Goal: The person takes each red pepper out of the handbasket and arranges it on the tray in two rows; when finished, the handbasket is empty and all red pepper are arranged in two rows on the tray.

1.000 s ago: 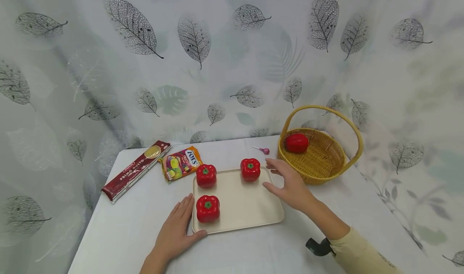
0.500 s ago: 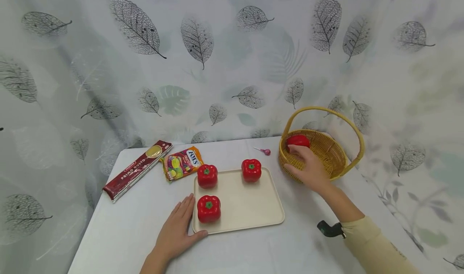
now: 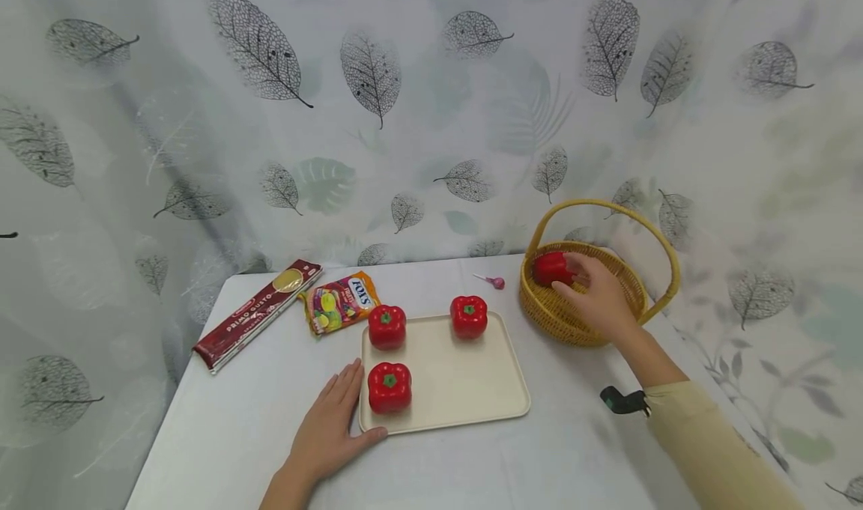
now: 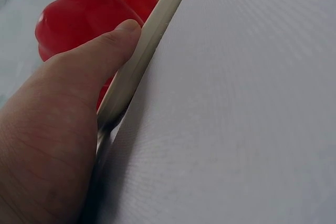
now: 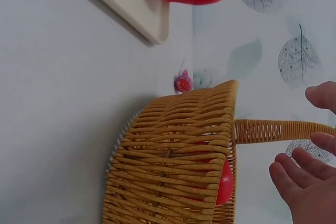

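My left hand (image 3: 328, 425) rests at the near left corner of a cream tray (image 3: 465, 386), fingers straight along its side. Its thumb (image 4: 113, 45) lies against the tray's rim in the left wrist view. Three red bell peppers stand on the tray: a front-left pepper (image 3: 389, 387), a back-left pepper (image 3: 387, 327) and a back-right pepper (image 3: 468, 316). Another red bell pepper (image 3: 549, 269) lies inside the wicker basket (image 3: 559, 329). Over this basket is my right hand (image 3: 600, 296), fingers loosely bent and spread beside that pepper; whether they touch it I cannot tell.
The basket's tall handle (image 3: 607, 204) arches above the right hand. A lollipop (image 3: 497, 282) lies left of the basket. At the back left are a FOX'S candy bag (image 3: 340, 302) and a long dark red spaghetti pack (image 3: 259, 315). A leaf-patterned curtain hangs behind the table.
My right hand has left the tray's right edge and moved right, over the basket, close to the pepper in it. The left hand stays in place. The view has shifted slightly.
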Action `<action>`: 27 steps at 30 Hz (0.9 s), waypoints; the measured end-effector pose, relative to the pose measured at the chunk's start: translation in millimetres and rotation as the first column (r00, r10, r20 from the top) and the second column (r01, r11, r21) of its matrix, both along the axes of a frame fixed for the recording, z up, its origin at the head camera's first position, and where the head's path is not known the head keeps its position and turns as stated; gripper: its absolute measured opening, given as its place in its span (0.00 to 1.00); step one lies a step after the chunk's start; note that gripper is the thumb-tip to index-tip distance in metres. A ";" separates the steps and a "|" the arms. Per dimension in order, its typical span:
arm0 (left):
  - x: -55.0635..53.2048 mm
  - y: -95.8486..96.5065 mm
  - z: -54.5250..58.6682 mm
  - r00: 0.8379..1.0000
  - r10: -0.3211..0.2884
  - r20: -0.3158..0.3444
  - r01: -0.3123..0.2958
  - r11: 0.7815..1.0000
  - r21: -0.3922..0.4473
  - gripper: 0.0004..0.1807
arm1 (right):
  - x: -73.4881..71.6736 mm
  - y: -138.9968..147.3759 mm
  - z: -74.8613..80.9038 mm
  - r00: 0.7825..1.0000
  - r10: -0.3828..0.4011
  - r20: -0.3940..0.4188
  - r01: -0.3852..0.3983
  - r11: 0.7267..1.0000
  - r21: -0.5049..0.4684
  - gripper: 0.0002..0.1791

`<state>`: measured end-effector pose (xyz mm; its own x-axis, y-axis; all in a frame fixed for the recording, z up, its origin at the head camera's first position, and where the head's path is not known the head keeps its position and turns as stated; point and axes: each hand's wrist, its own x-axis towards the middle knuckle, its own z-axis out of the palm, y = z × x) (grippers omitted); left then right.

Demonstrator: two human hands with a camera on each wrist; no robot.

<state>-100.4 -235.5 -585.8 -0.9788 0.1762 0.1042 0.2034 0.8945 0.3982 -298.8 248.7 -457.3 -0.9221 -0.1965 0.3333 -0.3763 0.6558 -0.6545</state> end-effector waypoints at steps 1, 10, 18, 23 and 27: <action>0.0 0.2 0.1 1.000 -0.001 -0.001 0.001 1.000 0.000 0.67 | -1.1 0.9 -0.2 1.000 -0.003 0.008 0.003 1.000 0.000 0.33; -1.6 0.2 0.6 1.000 0.006 0.019 -0.006 1.000 0.008 0.68 | -18.2 -0.3 0.3 0.997 -0.048 0.067 0.047 0.999 0.006 0.32; -1.1 -3.0 -2.1 1.000 0.001 -0.016 -0.001 1.000 0.011 0.67 | -32.2 2.9 -4.6 0.988 -0.104 0.113 0.101 0.994 0.033 0.34; 0.2 -2.8 -5.8 0.998 -0.002 -0.055 0.003 1.000 0.015 0.65 | -38.4 0.4 -7.0 0.980 -0.133 0.150 0.129 0.991 0.037 0.34; -0.1 -1.5 -6.0 0.999 -0.004 -0.031 0.005 1.000 0.019 0.66 | -43.1 1.7 -8.4 0.966 -0.172 0.194 0.166 0.985 0.047 0.37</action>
<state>-100.5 -237.0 -591.8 -0.9742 0.1784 0.1382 0.2202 0.8857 0.4087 -341.8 250.4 -465.7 -0.9896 -0.0389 0.1386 -0.1241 0.7191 -0.6838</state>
